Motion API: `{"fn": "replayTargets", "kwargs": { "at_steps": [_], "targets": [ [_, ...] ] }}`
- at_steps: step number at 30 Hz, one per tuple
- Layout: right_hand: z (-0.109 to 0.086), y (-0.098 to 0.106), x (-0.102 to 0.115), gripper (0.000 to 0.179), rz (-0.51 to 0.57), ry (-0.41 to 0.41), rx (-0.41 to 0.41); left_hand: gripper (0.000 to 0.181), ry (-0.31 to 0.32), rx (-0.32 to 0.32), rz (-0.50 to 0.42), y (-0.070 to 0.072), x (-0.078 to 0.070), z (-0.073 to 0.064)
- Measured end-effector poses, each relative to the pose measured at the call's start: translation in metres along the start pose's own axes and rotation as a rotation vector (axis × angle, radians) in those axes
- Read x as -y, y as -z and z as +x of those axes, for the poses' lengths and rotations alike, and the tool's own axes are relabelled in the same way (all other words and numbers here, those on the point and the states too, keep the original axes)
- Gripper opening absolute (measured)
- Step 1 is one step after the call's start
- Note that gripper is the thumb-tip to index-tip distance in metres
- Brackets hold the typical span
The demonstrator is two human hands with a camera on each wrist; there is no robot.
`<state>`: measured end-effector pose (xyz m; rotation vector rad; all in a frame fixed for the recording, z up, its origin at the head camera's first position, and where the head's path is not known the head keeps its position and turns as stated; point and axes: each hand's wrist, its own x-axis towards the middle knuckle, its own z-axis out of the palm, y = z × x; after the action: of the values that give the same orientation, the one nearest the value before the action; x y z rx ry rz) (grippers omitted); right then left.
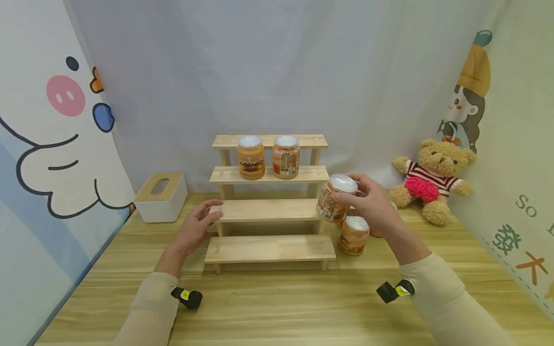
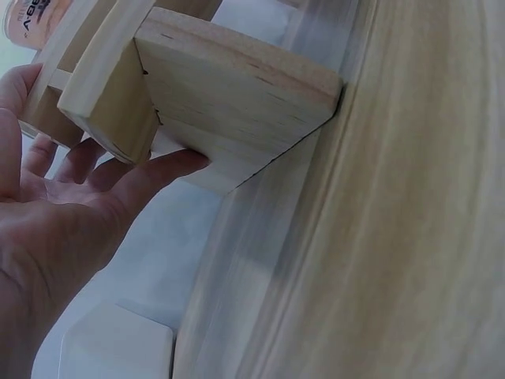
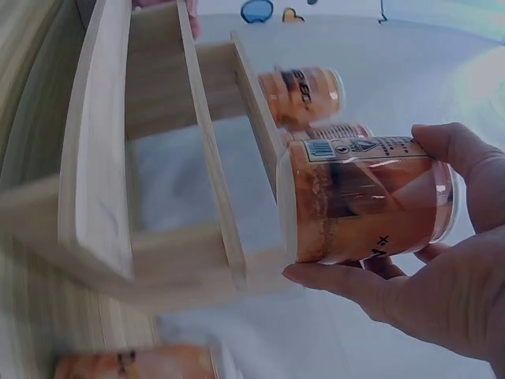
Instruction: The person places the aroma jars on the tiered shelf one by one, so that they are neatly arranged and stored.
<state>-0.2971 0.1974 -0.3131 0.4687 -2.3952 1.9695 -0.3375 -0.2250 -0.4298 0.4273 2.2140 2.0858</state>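
At the wooden rack (image 1: 264, 210), right grip (image 1: 373, 202) clasps a jar (image 1: 331, 203), left grip (image 1: 195, 228) touches loosely.

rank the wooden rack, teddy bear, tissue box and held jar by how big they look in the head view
1. Wooden rack
2. Teddy bear
3. Tissue box
4. Held jar, only somewhat smaller than the tissue box
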Motion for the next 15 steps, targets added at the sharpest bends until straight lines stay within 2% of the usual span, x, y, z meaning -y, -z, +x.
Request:
{"fn": "replayTargets", "kwargs": {
  "at_steps": [8,15],
  "targets": [
    [0.032,-0.05,0.008,0.061,-0.001,-0.007,0.097,0.05,-0.009,0.009,0.002,0.002,0.003,0.002],
    [0.054,-0.088,0.009,0.055,0.042,-0.012,0.137,0.049,-0.016,0.003,0.006,0.002,0.004,0.002]
  ]
}}
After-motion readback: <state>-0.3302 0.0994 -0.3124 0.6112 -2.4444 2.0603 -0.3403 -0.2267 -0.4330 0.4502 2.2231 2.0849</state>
